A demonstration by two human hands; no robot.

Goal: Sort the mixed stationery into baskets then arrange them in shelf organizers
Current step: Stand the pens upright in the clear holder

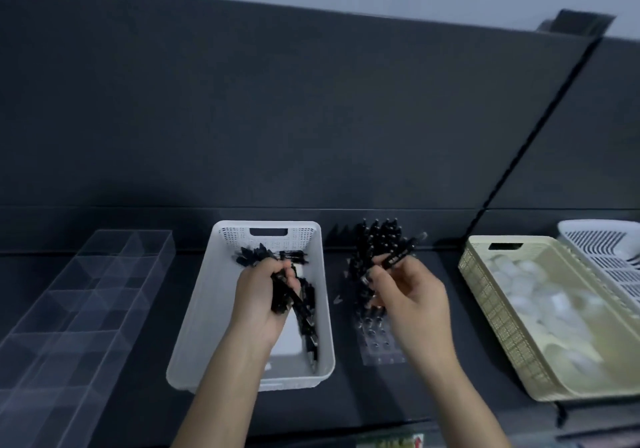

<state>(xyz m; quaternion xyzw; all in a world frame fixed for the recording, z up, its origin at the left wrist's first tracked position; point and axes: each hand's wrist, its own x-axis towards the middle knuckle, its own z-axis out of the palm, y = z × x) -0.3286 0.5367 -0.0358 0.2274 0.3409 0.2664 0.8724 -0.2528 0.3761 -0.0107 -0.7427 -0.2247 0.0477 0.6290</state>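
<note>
Left hand (261, 297) is wrapped round a bunch of black pens (255, 254) over the white basket (197, 309), with more loose inside. Right hand (410, 297) pinches 1 pen (398, 257) just above the clear rack (381, 348) of upright pens. Beige basket (486, 297) sits to the right, clear organizer (86, 291) to the left.

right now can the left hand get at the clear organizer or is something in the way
Probably yes: the clear organizer lies just left of the white basket, nothing between. But the left hand is full, gripping a bunch of black pens.

Dark back panel (311, 118); poss. label (391, 442)
</note>
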